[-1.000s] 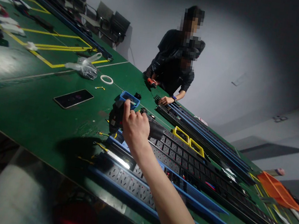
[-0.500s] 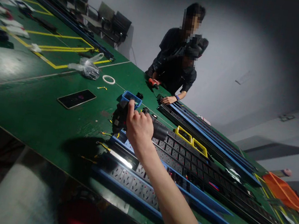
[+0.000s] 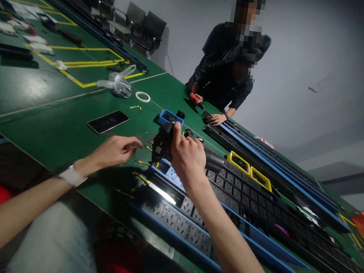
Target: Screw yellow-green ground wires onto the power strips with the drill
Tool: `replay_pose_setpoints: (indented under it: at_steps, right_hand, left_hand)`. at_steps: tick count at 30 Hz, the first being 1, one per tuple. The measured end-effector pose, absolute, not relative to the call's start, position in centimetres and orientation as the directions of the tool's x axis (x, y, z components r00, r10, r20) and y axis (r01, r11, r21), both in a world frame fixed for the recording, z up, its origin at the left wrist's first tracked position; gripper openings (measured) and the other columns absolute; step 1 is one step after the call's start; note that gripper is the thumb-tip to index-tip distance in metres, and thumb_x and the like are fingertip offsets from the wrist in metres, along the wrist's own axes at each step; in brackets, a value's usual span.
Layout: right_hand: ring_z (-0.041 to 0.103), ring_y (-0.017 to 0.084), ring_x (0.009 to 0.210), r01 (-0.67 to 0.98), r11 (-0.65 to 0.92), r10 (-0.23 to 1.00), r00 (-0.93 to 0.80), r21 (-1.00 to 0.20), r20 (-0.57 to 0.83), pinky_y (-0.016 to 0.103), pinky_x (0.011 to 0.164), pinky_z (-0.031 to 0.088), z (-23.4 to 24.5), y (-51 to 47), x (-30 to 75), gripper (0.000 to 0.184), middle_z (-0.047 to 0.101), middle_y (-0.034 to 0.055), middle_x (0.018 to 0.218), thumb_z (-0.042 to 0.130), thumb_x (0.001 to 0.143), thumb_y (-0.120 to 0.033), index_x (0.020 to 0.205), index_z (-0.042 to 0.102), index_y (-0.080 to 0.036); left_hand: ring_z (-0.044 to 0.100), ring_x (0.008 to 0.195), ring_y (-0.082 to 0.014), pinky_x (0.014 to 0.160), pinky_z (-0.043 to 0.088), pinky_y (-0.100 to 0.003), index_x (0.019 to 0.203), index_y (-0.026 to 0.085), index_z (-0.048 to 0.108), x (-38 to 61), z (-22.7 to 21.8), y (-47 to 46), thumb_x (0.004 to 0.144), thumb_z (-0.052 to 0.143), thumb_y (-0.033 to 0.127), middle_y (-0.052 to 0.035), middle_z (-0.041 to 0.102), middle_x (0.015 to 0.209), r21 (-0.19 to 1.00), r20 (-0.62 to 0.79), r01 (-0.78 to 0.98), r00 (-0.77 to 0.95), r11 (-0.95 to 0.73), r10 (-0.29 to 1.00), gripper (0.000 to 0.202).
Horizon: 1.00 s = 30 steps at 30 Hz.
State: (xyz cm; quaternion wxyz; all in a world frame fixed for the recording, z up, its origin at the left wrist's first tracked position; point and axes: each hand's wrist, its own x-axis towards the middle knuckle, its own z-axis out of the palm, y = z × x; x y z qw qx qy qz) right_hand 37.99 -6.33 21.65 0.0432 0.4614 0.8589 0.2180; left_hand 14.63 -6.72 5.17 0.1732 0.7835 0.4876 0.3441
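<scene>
My right hand (image 3: 187,157) is closed round a black electric screwdriver (image 3: 164,142) and holds it above the near end of a long power strip (image 3: 187,218) in a blue frame. My left hand (image 3: 114,149) hovers over the green table (image 3: 51,127) just left of the screwdriver, its fingers curled and pinched together; what they hold, if anything, is too small to see. A small blue tray (image 3: 170,117) sits just beyond the screwdriver. Thin yellow wires (image 3: 140,179) lie by the strip's end.
A phone (image 3: 107,121) lies flat to the left. A white ring (image 3: 143,96) and a clear plastic bag (image 3: 116,84) lie farther back. Two people stand across the table; one person's hand (image 3: 216,118) rests on another strip beside a red tool (image 3: 196,99). Yellow frames (image 3: 248,166) sit on strips.
My left arm has come into view from the lower left and reached toward the screwdriver. My right hand keeps hold of the screwdriver. The view has shifted.
</scene>
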Motion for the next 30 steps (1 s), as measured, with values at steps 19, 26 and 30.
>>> replay_pose_setpoints:
  at_steps: [19, 26, 30]
  right_hand:
    - [0.068, 0.024, 0.085, 0.787, 0.432, 0.835, -0.534, 0.441, 0.135, 0.033, 0.073, 0.043, 21.3, -4.8, 39.0, 0.070, 0.072, 0.0141, 0.091, 0.052, 0.085, -0.011, 0.148, 0.026, 0.001]
    - [0.067, 0.022, 0.081, 0.760, 0.469, 0.811, -0.572, 0.451, 0.120, 0.031, 0.072, 0.042, 21.3, -3.7, 40.1, 0.068, 0.072, 0.0124, 0.089, 0.053, 0.087, -0.016, 0.148, 0.027, -0.002]
    - [0.066, 0.023, 0.082, 0.747, 0.493, 0.799, -0.591, 0.446, 0.107, 0.031, 0.072, 0.042, 21.2, -3.2, 40.8, 0.067, 0.072, 0.0116, 0.089, 0.053, 0.088, -0.017, 0.148, 0.028, -0.004]
  left_hand:
    - [0.063, 0.089, -0.0173, 0.080, 0.034, -0.032, 0.106, 0.030, 0.076, 16.3, -2.1, -3.2, 0.095, 0.059, 0.047, -0.0019, 0.069, 0.099, 0.570, 0.190, 0.681, 0.435, -0.459, 0.880, 0.027]
    - [0.063, 0.092, -0.0188, 0.079, 0.035, -0.032, 0.105, 0.026, 0.071, 16.3, -1.3, -3.4, 0.091, 0.062, 0.039, -0.0016, 0.070, 0.098, 0.540, 0.178, 0.681, 0.482, -0.494, 0.858, 0.021]
    - [0.062, 0.090, -0.0195, 0.079, 0.035, -0.032, 0.102, 0.025, 0.069, 16.2, -1.4, -3.3, 0.089, 0.064, 0.046, -0.0020, 0.069, 0.097, 0.508, 0.166, 0.696, 0.499, -0.508, 0.850, 0.025]
